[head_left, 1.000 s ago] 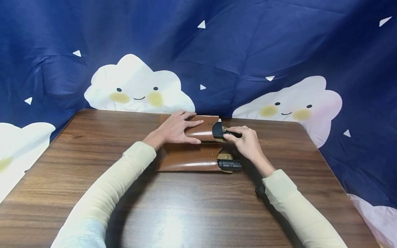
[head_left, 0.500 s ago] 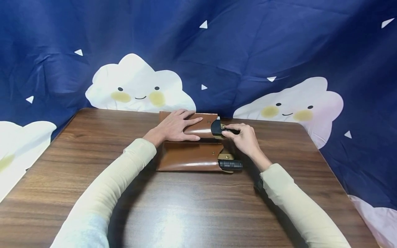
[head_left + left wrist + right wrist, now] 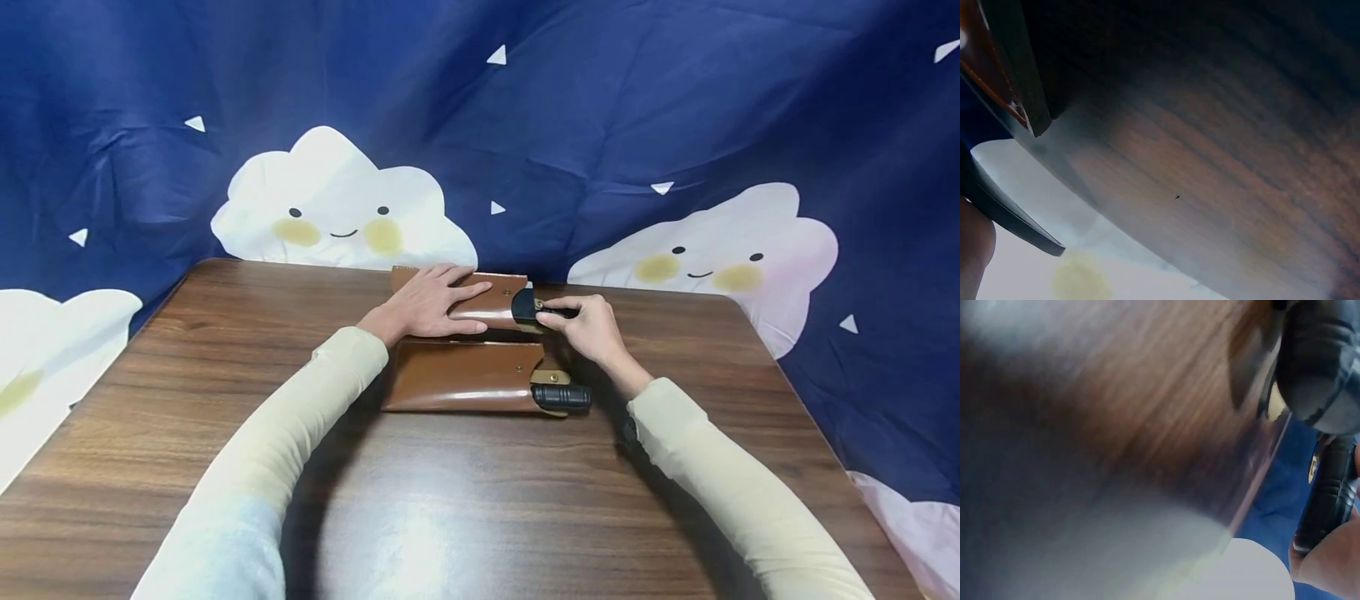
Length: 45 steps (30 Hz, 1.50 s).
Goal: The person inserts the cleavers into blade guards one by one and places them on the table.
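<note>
Two glossy brown leather cases lie one behind the other in the head view. My left hand (image 3: 431, 304) rests with spread fingers on the back case (image 3: 502, 310). At that case's mouth, the thumb and fingers of my right hand (image 3: 596, 327) pinch a black ribbed handle (image 3: 1329, 497) beside a strap with a brass snap (image 3: 538, 305). A black piece (image 3: 522, 306) shows in the mouth. From the front case (image 3: 465, 381) stick out another black handle (image 3: 566, 397) and a tan snap strap (image 3: 551, 377); no hand touches it.
The cases lie toward the far side of a brown wood-grain table (image 3: 480, 500). A dark blue curtain (image 3: 525, 125) with white clouds hangs right behind its far edge. The left wrist view catches the table edge and a brown case corner (image 3: 988, 59).
The back case has shifted slightly away from the front one, so the gap between them has widened. Both hands went along with it, keeping their places on it.
</note>
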Tool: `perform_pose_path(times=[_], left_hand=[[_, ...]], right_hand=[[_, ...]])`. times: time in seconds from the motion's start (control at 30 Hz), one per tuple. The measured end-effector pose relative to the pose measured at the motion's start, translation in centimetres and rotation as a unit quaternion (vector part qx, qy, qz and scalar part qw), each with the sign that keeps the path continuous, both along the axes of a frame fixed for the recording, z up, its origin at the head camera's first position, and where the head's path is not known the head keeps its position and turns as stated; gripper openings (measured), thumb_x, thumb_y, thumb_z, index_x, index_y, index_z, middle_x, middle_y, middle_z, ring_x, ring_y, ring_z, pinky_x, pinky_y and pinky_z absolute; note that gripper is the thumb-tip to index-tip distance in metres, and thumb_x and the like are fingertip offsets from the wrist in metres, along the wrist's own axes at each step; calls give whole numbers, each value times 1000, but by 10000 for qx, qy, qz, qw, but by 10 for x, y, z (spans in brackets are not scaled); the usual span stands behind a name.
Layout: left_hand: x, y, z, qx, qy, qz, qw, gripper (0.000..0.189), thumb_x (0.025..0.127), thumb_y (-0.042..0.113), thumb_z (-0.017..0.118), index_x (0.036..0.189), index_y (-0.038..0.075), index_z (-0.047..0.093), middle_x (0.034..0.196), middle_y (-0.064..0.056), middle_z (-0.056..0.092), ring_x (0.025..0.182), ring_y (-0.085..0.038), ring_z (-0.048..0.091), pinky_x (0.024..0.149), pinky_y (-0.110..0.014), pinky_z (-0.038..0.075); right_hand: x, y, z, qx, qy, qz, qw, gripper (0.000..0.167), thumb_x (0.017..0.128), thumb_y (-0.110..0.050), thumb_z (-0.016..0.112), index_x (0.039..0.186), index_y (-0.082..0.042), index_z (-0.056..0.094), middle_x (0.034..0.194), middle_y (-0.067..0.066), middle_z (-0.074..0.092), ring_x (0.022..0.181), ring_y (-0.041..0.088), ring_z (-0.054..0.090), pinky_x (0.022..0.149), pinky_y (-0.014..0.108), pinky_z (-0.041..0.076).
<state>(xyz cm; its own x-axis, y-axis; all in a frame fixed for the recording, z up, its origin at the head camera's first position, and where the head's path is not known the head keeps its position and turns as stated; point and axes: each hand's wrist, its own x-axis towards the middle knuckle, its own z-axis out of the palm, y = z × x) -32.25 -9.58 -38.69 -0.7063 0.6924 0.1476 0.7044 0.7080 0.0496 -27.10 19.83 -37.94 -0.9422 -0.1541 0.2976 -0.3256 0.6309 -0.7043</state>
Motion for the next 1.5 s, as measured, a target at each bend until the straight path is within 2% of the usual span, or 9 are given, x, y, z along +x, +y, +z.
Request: perform_pose_path(times=[0.2,0.37,0.6,0.93,1.13,1.5], left_hand=[[-6,2,-3,-37,-87,-27,10000,80,93,76,44,158,29,40,162,-14,31,147,-34,28,118,-49,21],[-7,4,-7,-98,-237,2,9997,80,93,75,44,158,29,39,163,-16,29,149,-35,26,119,-50,20],[-8,5,-14,-61,-376,40,9993,78,94,73,45,158,28,39,163,-17,29,149,-35,25,119,-50,20],[-12,2,-15,-246,-683,156,9972,79,95,74,42,160,30,34,165,-15,24,151,-34,20,119,-52,19],[-12,0,-18,-308,-830,200,9959,79,95,74,41,160,29,33,165,-15,24,151,-35,19,118,-55,21],[-15,4,-22,-241,-856,273,9957,79,95,74,43,160,30,34,166,-15,22,152,-34,19,118,-55,21]], right_hand=[[-7,3,-2,-104,-202,-30,9997,28,84,-22,86,104,-3,81,106,16,75,103,31,68,90,46,52],[-12,4,-5,-189,-639,-104,9977,29,82,-22,87,104,-4,81,107,16,75,104,31,67,89,42,51],[-17,4,-11,-144,-911,-194,9955,31,82,-22,87,107,-3,80,110,16,74,103,28,67,85,35,50],[-23,0,-13,-429,-1292,-100,9906,32,83,-17,86,109,0,78,117,20,71,112,34,63,96,42,48],[-25,-2,-16,-411,-1394,-93,9893,32,82,-16,86,109,0,78,120,20,70,117,34,61,103,44,44],[-30,-1,-16,-274,-1423,-45,9894,32,84,-16,85,110,0,78,122,21,69,115,35,60,99,44,46]])
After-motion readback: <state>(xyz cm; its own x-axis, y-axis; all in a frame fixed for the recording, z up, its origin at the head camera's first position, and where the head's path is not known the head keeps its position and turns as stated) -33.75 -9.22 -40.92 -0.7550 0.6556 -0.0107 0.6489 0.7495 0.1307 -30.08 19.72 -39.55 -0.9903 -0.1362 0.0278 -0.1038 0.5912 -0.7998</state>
